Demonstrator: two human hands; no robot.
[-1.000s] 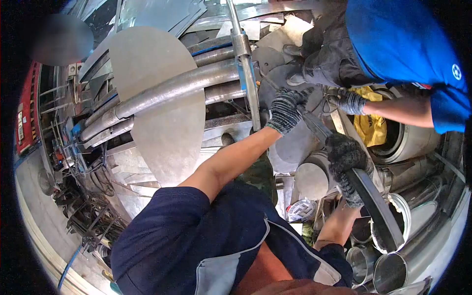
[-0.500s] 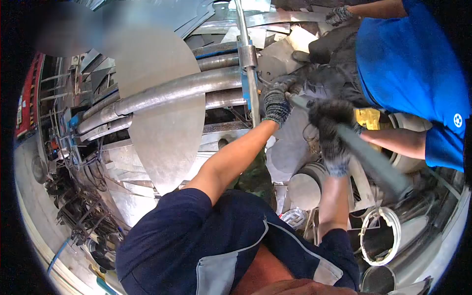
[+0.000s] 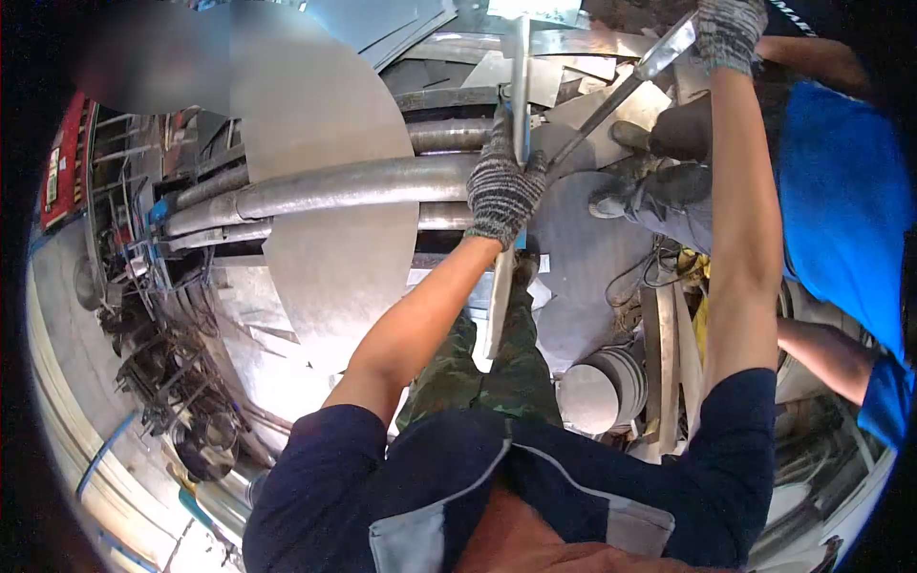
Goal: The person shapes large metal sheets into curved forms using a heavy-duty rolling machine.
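My left hand, in a grey knit glove, lies on the right end of the long metal roller, beside an upright metal bar. Its fingers are stretched out and the thumb is apart. Up at the top right, my right hand, also gloved, is closed round the upper end of a long metal lever. The lever slants down to the roller's end near my left hand. A large curved metal sheet passes between the rollers and reaches above and below them.
A co-worker in a blue shirt stands at the right, legs near the lever. Flat sheets and metal scraps lie behind the machine. Round discs are stacked at the lower right. Metal frames and parts stand at the left.
My right hand has moved up and away with the lever, which swung from the lower right to the upper right. My left hand has shifted left onto the roller's end. The co-worker has moved right.
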